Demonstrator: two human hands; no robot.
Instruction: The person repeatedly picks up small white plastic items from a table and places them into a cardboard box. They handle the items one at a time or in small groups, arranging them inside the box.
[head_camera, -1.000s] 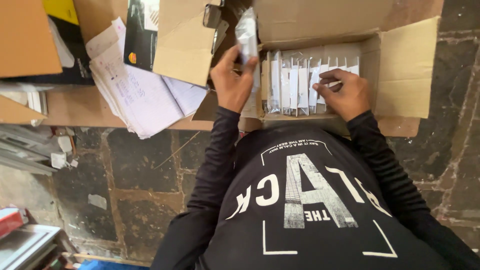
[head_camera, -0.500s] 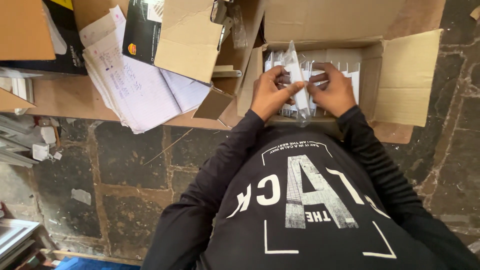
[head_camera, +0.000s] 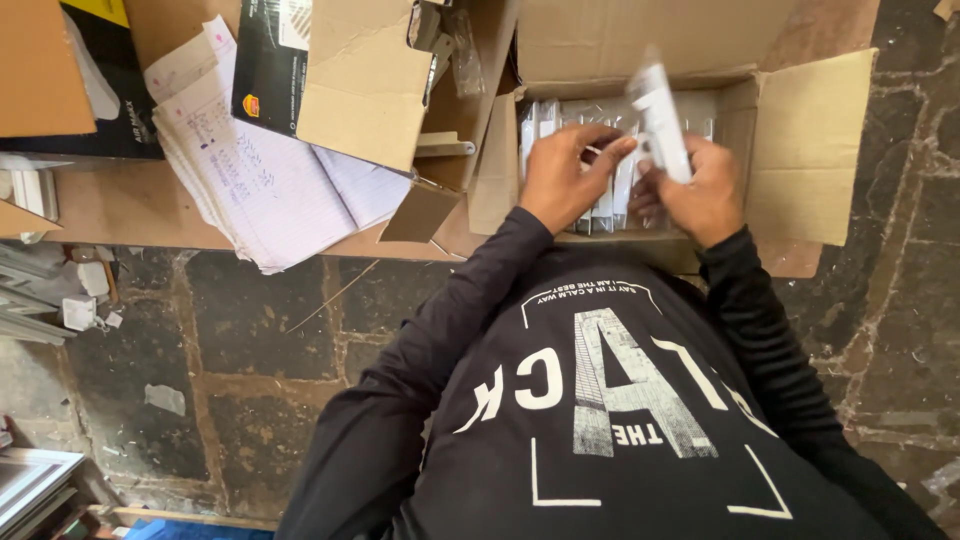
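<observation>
An open cardboard box (head_camera: 810, 150) stands on the stone floor in front of me, with a row of white flat packets (head_camera: 545, 120) upright inside it. My right hand (head_camera: 700, 195) is shut on one white packet (head_camera: 660, 115) and holds it tilted above the row. Beside it, my left hand (head_camera: 565, 175) curls over the row, its thumb and forefinger pinching the lower edge of that same packet. Both black sleeves reach forward from my black printed shirt.
A second cardboard box (head_camera: 365, 80) with a bent flap sits to the left. A stack of handwritten paper sheets (head_camera: 260, 180) and a black carton (head_camera: 270, 60) lie beside it. Small white parts (head_camera: 80, 300) and metal strips lie on the floor at far left.
The white packet has risen out of the row and now tilts up in my right hand. Both hands have shifted slightly right over the box.
</observation>
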